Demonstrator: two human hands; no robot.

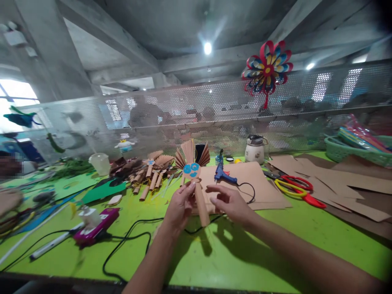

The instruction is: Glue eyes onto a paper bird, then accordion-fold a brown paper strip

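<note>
As L hand (180, 206) holds craft (191, 171), tube (202, 206) slants down-R, fan (187, 151) up.

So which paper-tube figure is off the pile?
The figure held in the left hand, its tube slanting down past the fingers; the others lie heaped on the green table.

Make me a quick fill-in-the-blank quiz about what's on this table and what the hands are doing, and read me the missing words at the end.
1. The paper craft is held in the person's ____ hand.
2. The body of the glue gun is mostly ____.
3. The basket stands at the far ____ side of the picture.
4. The bulky plug standing up from the purple power strip is ____.

Missing words: left; blue; right; white.
</note>
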